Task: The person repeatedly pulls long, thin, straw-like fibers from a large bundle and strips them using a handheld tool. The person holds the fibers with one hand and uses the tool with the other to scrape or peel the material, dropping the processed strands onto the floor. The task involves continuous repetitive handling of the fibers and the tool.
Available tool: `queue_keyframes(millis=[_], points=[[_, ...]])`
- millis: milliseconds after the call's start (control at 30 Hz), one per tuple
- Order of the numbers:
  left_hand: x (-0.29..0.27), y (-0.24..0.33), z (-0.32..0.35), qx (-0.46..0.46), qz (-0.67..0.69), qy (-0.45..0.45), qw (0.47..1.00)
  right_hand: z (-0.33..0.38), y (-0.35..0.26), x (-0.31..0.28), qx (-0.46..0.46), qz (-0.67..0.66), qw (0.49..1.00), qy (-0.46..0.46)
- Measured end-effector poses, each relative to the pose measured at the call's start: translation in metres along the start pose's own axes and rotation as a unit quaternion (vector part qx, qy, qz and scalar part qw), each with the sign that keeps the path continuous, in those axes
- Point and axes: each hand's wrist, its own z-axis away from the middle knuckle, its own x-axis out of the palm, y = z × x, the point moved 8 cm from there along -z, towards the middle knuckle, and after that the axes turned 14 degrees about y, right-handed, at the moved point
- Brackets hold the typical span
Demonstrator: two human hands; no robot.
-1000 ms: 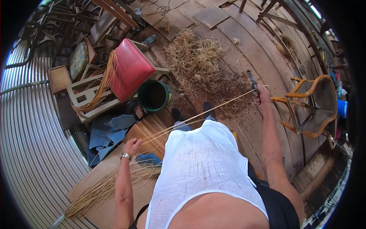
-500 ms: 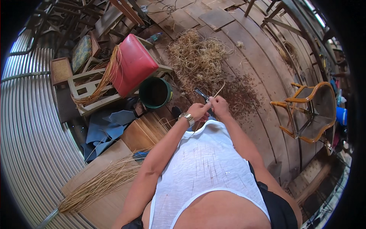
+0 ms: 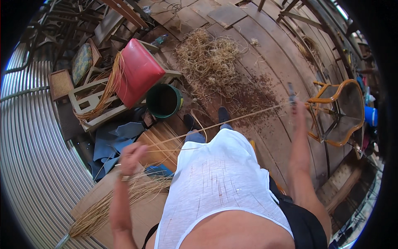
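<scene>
On my far left I see the corrugated metal wall, and just inside it a bundle of pale reed strands fanned across a flat brown board low in the frame. My left hand hovers right above that bundle, fingers curled shut on the near end of one long thin strand. Beyond that hand lies crumpled blue cloth, and farther back a red cushion leans on a pale wooden frame, with more reed draped over it. Beside the cushion stands a dark green bucket on the plank floor. The strand runs taut from my left hand, across in front of my white shirt and above my dark shoes, up to my right hand, raised well apart from the left. That hand is blurred; it is closed on a dark-handled knife and meets the strand's far end, though I cannot tell exactly how. A heap of straw-like shavings covers the floor behind, and a rattan chair frame stands at the right.
</scene>
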Motion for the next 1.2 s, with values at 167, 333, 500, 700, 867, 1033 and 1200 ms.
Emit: queue_keyframes(millis=[167,333,500,700,867,1033,1200], points=[[-0.242,-0.185,0.032,-0.111,-0.324,0.173,0.923,-0.062,-0.085,-0.112,-0.092,-0.013,0.988,0.125],[-0.29,-0.367,0.126,-0.324,-0.421,0.142,0.835,-0.021,-0.137,-0.108,-0.166,-0.024,0.983,0.079],[-0.05,-0.257,0.014,-0.151,-0.515,-0.056,0.842,0.067,-0.088,0.027,-0.214,0.054,0.969,-0.108],[0.206,-0.02,-0.054,0.099,-0.202,-0.185,0.957,0.337,-0.056,0.19,-0.322,0.147,0.854,-0.38],[0.195,0.045,-0.051,0.035,-0.078,-0.159,0.984,0.416,-0.045,0.205,-0.329,0.111,0.797,-0.495],[0.134,-0.03,-0.03,-0.025,0.02,-0.269,0.963,0.396,-0.074,0.181,-0.501,0.105,0.751,-0.416],[0.024,-0.209,-0.011,-0.102,-0.477,-0.256,0.835,0.379,-0.087,0.15,-0.565,0.14,0.732,-0.354]])
